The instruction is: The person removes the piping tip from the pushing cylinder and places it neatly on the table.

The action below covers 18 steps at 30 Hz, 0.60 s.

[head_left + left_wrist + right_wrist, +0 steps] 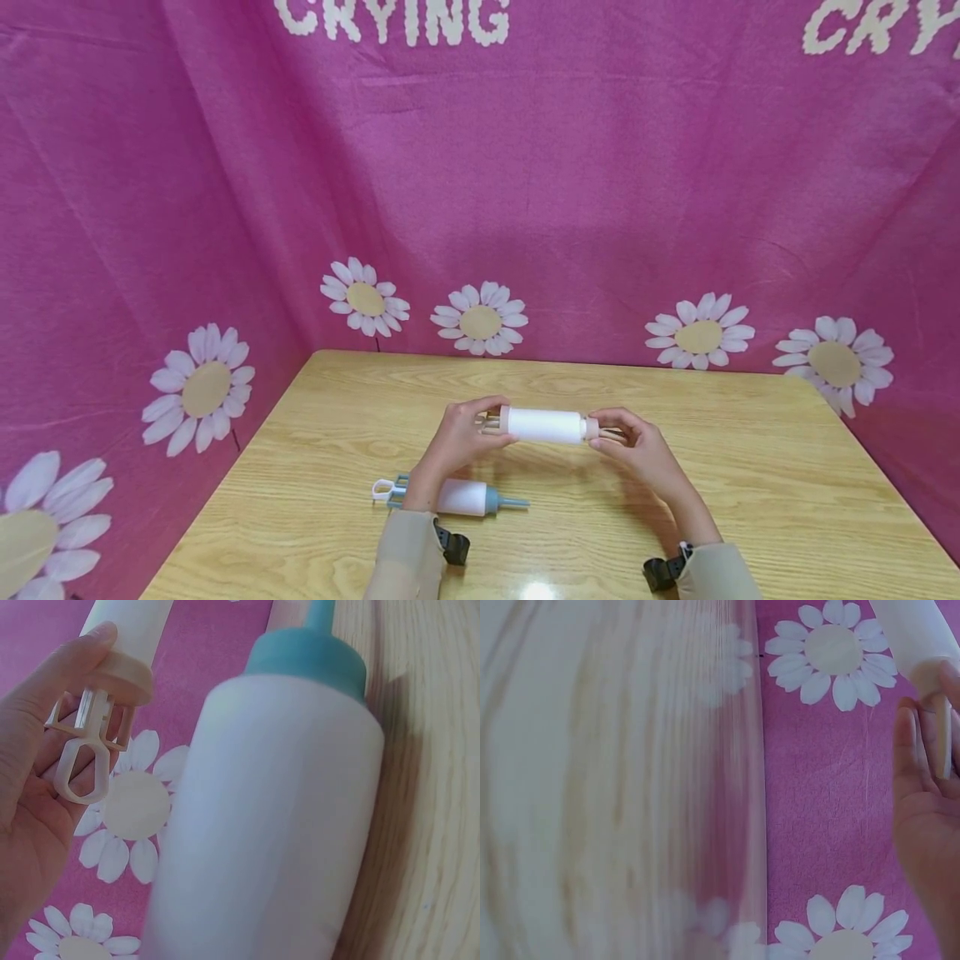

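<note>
Holding a white tube (546, 425) nearly level between my two hands, raised above a wooden table (570, 542). My left hand (459, 435) grasps its left end: the thumb lies along the side, its tip on the white barrel beside a beige collar (124, 679), and a pale ring handle (84, 796) points back over my palm. My right hand (639, 450) pinches the opposite end, thumb and fingers about the beige tip, with a narrow beige nozzle (943, 742) running back toward the palm.

A second white tube (465, 497) lies on the table nearer my body, partly hidden by my left wrist. Its teal cap (491, 500) and thin teal spout (514, 503) point right; a white ring at its other end points left. My sleeves (408, 550) are beige, and each wrist carries a small black camera (454, 547). Behind the table hangs a magenta cloth (525, 167) printed with white daisies (480, 323) and pale lettering.
</note>
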### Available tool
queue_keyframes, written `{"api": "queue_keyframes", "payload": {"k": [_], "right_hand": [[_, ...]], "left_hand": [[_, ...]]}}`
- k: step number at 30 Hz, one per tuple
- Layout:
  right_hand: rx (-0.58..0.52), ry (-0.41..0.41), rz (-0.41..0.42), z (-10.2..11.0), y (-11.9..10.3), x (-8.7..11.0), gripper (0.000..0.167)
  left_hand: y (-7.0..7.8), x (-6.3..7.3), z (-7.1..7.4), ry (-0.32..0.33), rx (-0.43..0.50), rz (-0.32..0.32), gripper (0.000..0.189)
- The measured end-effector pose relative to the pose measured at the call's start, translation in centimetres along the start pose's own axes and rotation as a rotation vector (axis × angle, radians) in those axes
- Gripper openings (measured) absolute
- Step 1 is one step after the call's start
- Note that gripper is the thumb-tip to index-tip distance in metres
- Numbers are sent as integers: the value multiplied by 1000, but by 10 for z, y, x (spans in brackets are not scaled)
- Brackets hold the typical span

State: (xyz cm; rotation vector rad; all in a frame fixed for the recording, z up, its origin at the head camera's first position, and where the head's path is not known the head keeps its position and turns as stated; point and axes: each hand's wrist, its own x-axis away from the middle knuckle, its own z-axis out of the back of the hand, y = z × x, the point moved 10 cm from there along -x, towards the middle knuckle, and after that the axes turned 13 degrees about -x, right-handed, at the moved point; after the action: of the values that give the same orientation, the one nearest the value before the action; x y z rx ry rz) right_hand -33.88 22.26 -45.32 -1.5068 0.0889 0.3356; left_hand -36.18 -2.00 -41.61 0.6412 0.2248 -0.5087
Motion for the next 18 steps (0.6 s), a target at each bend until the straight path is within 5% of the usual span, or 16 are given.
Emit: {"api": "queue_keyframes", "payload": {"k": [18], "right_hand": [[17, 20, 6, 16, 0, 7, 39]], "left_hand": [[-8, -1, -10, -82, -38, 34, 51]]}}
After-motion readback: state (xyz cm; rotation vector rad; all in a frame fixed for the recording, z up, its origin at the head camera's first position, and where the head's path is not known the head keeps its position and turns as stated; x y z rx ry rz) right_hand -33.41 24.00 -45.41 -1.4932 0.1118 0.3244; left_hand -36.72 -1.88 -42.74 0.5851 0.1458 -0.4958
